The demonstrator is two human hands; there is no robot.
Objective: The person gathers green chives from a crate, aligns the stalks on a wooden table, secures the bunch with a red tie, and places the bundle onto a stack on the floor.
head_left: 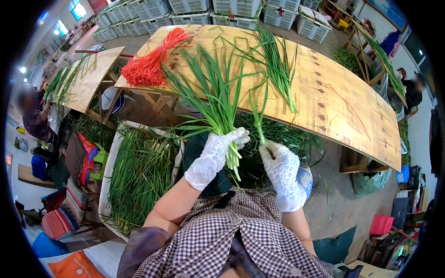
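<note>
My left hand (pixel 214 156), in a patterned white glove, is closed round a bunch of garlic chives (pixel 217 104). The green leaves fan up and away, and the pale stem ends stick out below my fingers. Just to the right, my gloved right hand (pixel 281 169) pinches a small separate sprig of chives (pixel 259 118) by its pale lower end, upright and apart from the bunch. Beyond both hands, a loose pile of chives (pixel 277 65) lies on the wooden table (pixel 306 92). A heap of red ties (pixel 150 62) rests on the table's far left part.
A white crate (pixel 110 185) full of chives stands at my left. More greens (pixel 296 143) lie below the table's near edge. One loose red tie (pixel 350 109) is on the table's right part. Stacked white crates (pixel 190 9) line the back. Other people (pixel 34 111) sit at tables left and right.
</note>
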